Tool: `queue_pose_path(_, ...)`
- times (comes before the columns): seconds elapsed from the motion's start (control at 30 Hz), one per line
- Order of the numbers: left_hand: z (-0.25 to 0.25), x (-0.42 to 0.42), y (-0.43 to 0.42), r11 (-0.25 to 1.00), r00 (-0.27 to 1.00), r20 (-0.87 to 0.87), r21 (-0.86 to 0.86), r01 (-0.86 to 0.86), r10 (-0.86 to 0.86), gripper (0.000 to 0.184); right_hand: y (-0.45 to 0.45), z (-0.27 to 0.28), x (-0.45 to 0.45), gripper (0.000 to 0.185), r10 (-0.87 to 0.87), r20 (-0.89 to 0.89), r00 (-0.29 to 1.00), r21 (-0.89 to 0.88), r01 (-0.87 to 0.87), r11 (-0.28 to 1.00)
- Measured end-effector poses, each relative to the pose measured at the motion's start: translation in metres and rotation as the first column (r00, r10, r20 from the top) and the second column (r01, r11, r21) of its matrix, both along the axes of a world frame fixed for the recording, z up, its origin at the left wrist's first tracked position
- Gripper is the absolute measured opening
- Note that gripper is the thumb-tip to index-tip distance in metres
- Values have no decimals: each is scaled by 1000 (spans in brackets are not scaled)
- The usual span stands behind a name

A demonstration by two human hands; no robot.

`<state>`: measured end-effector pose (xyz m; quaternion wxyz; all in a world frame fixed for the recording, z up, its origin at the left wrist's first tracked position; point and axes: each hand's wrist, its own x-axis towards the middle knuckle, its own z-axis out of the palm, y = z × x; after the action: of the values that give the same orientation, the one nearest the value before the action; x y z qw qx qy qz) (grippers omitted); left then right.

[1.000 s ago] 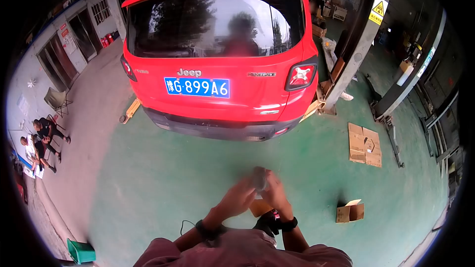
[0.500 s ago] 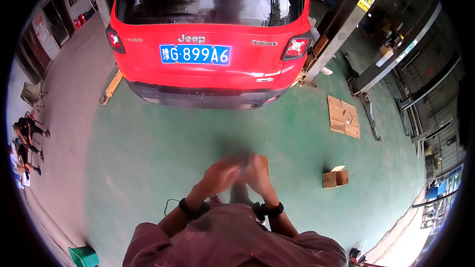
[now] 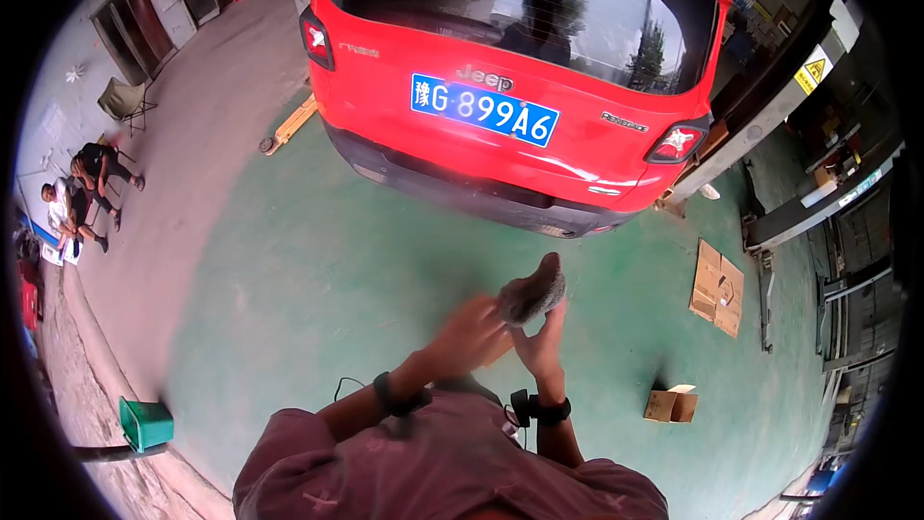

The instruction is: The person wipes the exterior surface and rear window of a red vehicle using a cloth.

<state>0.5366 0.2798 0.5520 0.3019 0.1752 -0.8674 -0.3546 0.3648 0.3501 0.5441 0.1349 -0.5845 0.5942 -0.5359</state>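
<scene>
A bunched, fuzzy grey cloth (image 3: 532, 293) is held up in front of my body, its upper end pointing toward the car. My right hand (image 3: 544, 345) grips it from below, the thumb and fingers closed on its lower part. My left hand (image 3: 469, 335) is smeared by motion, with its fingers closed against the cloth's left lower end. Both wrists wear dark bands. Beyond my hands stands a red car (image 3: 385, 120) with its rear toward me, a blue licence plate (image 3: 484, 110) on its tailgate. The cloth is apart from the car.
An orange lift arm (image 3: 291, 125) reaches out beside the car's left rear. On the green floor at right are a flattened cardboard sheet (image 3: 717, 287) and an open carton (image 3: 671, 404). A green bin (image 3: 146, 426) stands at lower left. Two people sit along the left wall.
My view has turned left, so the car now appears tilted and farther right. The grey cloth has risen out of my hands into clear view, and both hands have shifted right.
</scene>
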Motion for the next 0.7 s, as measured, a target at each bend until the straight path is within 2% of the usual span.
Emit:
queue_pose_path(0.03,-1,-1,-9,999,999,-15,-23,-33,32,26,-15,3,-1,69,21,4,1000,-15,-21,1000)
queue_pose_path(0.1,-1,-2,-26,992,994,-37,-70,-105,103,28,-47,-3,1,68,38,150,988,-27,-34,999)
queue_pose_path(0.17,-3,2,-45,987,989,-29,-74,-144,142,28,-77,-8,2,69,100,219,971,-48,-91,995)
queue_pose_path(0.2,-3,6,-55,984,987,-18,-77,-162,161,29,-92,-9,1,72,191,249,949,-46,-185,982)
queue_pose_path(0.27,2,14,-77,983,984,-1,-55,-177,177,32,-117,-12,4,72,222,255,941,-4,-228,974)
queue_pose_path(0.33,3,19,-99,974,977,-18,-76,-214,213,38,-141,3,22,70,165,324,932,-19,-168,986)
queue_pose_path(0.5,4,40,-138,963,964,3,-44,-264,265,40,-185,-36,33,74,196,251,948,63,-218,974)
queue_pose_path(0.57,4,46,-154,958,959,-29,-41,-283,282,40,-200,-16,38,75,194,124,973,44,-200,979)
queue_pose_path(0.7,-10,71,-179,961,961,-59,-36,-274,272,38,-222,-16,58,75,114,5,994,4,-114,994)
